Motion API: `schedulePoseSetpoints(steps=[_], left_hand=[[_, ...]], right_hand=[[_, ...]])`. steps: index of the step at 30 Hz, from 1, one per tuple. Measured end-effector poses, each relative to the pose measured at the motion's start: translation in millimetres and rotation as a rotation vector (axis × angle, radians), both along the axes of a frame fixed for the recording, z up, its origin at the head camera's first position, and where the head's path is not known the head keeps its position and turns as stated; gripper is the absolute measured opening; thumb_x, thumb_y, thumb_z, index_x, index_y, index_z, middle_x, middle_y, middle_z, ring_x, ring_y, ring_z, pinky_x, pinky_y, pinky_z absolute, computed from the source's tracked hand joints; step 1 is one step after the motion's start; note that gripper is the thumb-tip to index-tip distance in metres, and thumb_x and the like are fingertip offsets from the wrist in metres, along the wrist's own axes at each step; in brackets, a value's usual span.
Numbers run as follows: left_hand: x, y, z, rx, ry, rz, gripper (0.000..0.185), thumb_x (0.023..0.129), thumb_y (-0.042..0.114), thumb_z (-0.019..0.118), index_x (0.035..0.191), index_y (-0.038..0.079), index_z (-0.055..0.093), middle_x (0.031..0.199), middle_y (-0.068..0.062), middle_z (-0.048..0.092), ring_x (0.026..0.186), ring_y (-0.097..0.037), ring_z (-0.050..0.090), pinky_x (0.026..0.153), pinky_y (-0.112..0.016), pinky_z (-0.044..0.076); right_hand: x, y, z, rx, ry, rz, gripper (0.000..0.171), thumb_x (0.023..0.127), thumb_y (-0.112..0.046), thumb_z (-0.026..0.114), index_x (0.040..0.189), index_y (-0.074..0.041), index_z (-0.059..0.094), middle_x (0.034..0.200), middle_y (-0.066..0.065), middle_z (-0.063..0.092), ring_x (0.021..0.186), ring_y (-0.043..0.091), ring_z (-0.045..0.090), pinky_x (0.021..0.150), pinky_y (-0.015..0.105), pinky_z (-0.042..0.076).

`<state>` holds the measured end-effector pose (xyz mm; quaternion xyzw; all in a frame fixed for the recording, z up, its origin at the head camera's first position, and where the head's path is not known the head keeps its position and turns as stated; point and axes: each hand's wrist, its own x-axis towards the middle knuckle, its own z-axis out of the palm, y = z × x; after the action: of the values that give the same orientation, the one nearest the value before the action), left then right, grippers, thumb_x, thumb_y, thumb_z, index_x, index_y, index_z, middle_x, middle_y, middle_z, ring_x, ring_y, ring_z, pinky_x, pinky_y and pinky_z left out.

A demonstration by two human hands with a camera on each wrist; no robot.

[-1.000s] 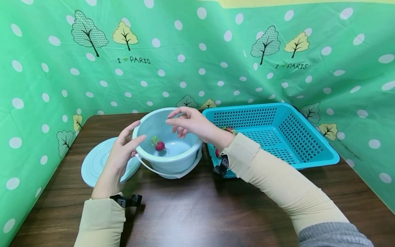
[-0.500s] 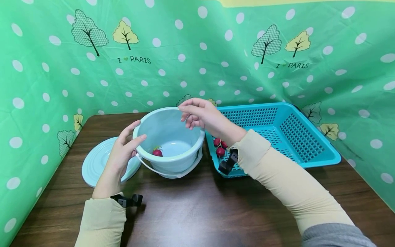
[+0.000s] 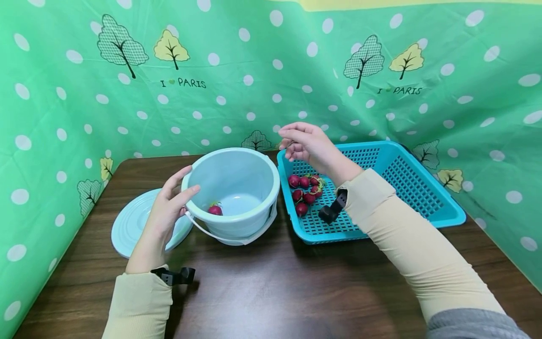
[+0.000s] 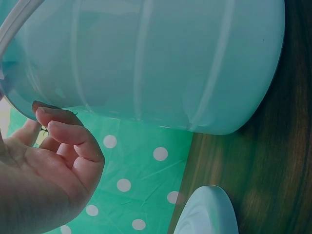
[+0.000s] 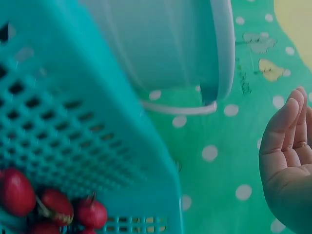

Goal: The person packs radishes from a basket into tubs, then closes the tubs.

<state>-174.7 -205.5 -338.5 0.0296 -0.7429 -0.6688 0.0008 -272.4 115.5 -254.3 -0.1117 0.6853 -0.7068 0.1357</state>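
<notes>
My left hand (image 3: pixel 167 202) holds the rim of a light blue bucket (image 3: pixel 235 228) at its left side, thumb along the rim. In the left wrist view, the fingers (image 4: pixel 73 131) of that hand are bent against the bucket's outer wall. A red radish (image 3: pixel 215 209) with a bit of green lies on the bucket's floor. Over the left end of a blue mesh basket (image 3: pixel 423 190) is my right hand (image 3: pixel 311 146), raised, its fingers loosely bent with nothing in them. Several radishes (image 3: pixel 305 182) lie together in the basket's left part, below that hand.
A round light blue lid (image 3: pixel 133 226) lies on the dark wooden table (image 3: pixel 254 287), left of the bucket and partly behind my left forearm. The bucket's white handle (image 3: pixel 207 231) hangs down at its front. A green dotted cloth (image 3: pixel 271 94) stands behind the table.
My right hand has moved from over the bucket rightward to above the basket, uncovering radishes there. The radish in the bucket has shifted slightly toward the near wall. My left hand has stayed put.
</notes>
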Motion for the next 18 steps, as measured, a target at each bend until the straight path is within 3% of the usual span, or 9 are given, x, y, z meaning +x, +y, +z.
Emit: schedulePoseSetpoints(steps=[6,18], left_hand=[[-0.3,0,-0.2,0.000,0.007,-0.003,0.061,0.095,0.037,0.065,0.150,0.030,0.041,0.113,-0.006,0.050,0.062,-0.004,0.049,0.062,-0.017,0.047],[-0.5,0,-0.8,0.008,0.009,-0.006,0.061,0.095,0.036,0.065,0.150,0.030,0.041,0.115,-0.007,0.049,0.060,-0.004,0.048,0.061,-0.016,0.046]], right_hand=[[-10.7,15,-6.4,0.032,-0.012,-0.029,0.017,0.096,-0.022,0.065,0.107,-0.009,0.064,0.081,0.004,0.065,0.060,0.017,0.057,0.058,0.025,0.052],[-32.5,43,-28.8,0.078,-0.066,-0.080,0.024,0.097,-0.025,0.064,0.113,-0.008,0.061,0.082,0.002,0.065,0.060,0.014,0.059,0.060,0.023,0.054]])
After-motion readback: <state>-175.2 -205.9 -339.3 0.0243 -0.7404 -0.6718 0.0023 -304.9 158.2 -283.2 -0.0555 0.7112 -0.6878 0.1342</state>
